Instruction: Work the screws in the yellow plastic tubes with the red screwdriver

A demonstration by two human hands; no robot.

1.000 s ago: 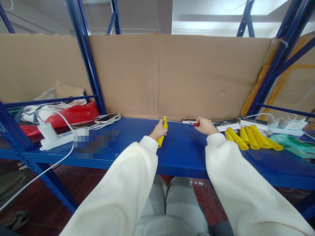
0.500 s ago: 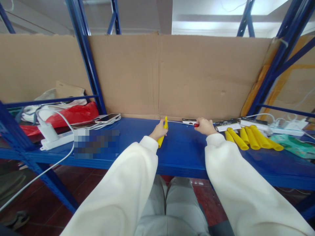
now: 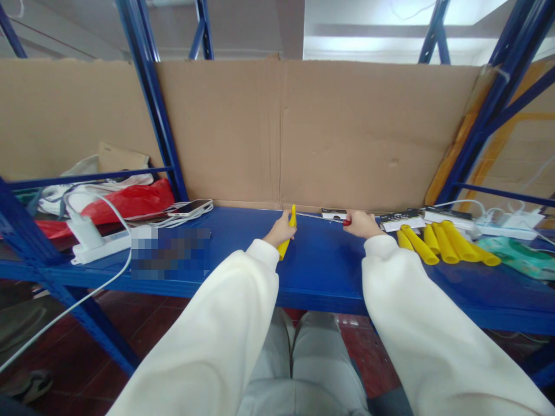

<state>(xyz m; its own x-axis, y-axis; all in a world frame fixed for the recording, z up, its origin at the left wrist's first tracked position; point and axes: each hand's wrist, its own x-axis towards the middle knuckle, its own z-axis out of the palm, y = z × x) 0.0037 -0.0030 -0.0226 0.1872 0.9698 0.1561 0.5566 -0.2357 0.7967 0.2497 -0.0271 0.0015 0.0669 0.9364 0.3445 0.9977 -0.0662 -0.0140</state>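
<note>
Tube (image 3: 293, 219), yellow, gripped over the blue shelf (image 3: 321, 271), with the left hand (image 3: 280, 230) closed around its middle, perhaps to steady it. Right of the tube, a red handle (image 3: 347, 222), probably a screwdriver's, pinched in the right hand (image 3: 362, 224), with a thin pale shaft (image 3: 321, 217) pointing tubeward, seemingly lined up on purpose; cannot tell whether touching. Bright and plain in look, slimmer toward the far end, tilted with the tip leaning right; material uncertain. Farther right of the tube, several yellow sleeves (image 3: 446, 242) lying close together, likely for easy reach, next to black-and-white packs (image 3: 399, 221). Behind the tube, an upright cardboard panel (image 3: 333, 133); well left of it, a phone (image 3: 191, 208) and a white power strip (image 3: 102, 247).
</note>
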